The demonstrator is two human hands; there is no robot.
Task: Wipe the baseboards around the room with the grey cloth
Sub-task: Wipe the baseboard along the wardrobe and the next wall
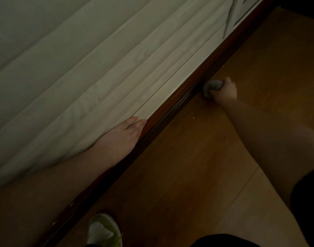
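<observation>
A dark reddish-brown baseboard (172,109) runs diagonally from the lower left to the upper right, under pale panelled wall moulding. My right hand (225,90) grips a bunched grey cloth (210,86) and holds it against the foot of the baseboard, down at the floor. With its fingers straight, my left hand (125,134) rests flat on the pale wall moulding just above the baseboard's top edge.
Wooden floor (197,157) spreads to the right of the baseboard, with a few pale crumbs on it. My foot in a light slipper (103,230) stands close to the baseboard at the bottom. A framed pale panel (245,9) sits at the upper right.
</observation>
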